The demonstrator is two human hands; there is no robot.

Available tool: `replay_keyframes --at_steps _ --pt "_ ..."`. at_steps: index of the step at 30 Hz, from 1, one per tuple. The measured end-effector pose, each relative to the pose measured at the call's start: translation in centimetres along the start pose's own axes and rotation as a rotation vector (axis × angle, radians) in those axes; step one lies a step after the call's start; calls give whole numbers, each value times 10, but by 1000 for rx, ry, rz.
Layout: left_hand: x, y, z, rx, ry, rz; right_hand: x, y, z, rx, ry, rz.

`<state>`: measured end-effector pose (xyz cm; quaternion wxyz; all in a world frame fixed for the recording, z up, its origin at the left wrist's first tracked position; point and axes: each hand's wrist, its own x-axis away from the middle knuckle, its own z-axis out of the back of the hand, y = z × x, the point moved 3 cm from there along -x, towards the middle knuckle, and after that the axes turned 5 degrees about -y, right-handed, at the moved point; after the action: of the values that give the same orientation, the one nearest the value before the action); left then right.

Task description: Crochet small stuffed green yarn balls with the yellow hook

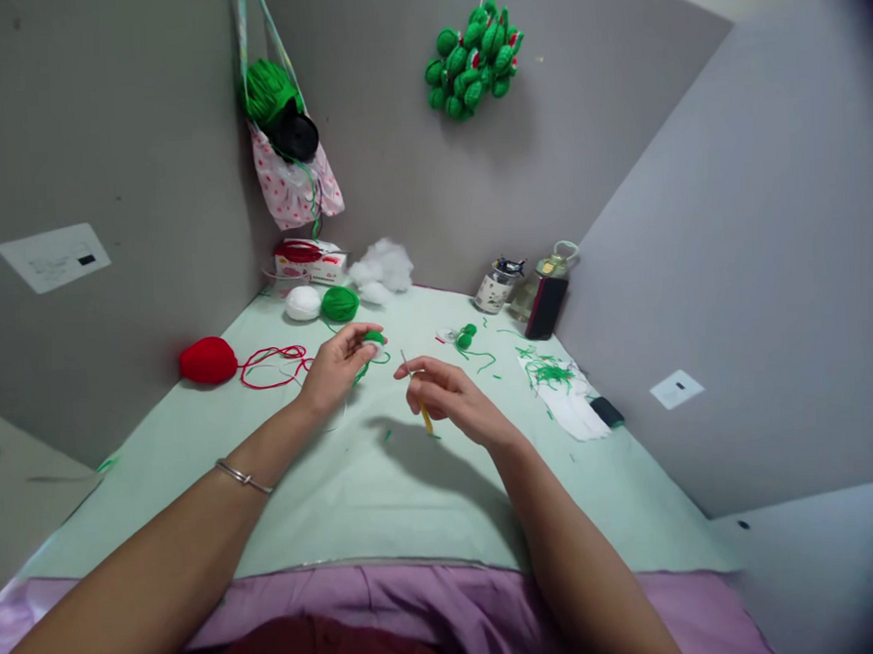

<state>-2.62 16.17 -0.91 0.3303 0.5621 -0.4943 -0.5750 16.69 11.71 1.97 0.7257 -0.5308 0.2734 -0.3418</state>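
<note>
My left hand [338, 366] is raised over the pale green table [386, 486], its fingertips pinched round a small green and white crocheted piece [374, 342]. A thin green yarn strand hangs from that piece. My right hand [444, 397] is closed on a yellow-handled crochet hook [420, 402], whose metal tip points up toward the piece. A thin bangle [243, 477] is on my left wrist. The two hands are a short gap apart above the table's middle.
A red yarn ball [208, 360] with loose red yarn lies left. White [303, 303] and green [340, 304] yarn balls, stuffing [384, 266] and a box [310, 262] sit at the back. A cup [496, 287], dark case [546, 307], yarn scraps on paper [560, 384] lie right. Finished green pieces [475, 59] hang above.
</note>
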Motion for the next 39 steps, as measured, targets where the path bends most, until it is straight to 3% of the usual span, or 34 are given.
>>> replay_keyframes --at_steps 2,7,20,32,39 --pt "3 -2 -5 1 -21 28 -1 1 -1 -83 91 -6" --pt "10 -6 -17 12 -68 88 -3 4 0 13 274 -28" --pt "17 -8 -29 -12 -96 123 -9 17 -4 143 229 -103" --pt "16 -10 -28 -17 -57 119 -15 26 -2 -104 157 -112" --pt "14 -9 -32 49 -69 134 -14 15 -14 65 277 -38"
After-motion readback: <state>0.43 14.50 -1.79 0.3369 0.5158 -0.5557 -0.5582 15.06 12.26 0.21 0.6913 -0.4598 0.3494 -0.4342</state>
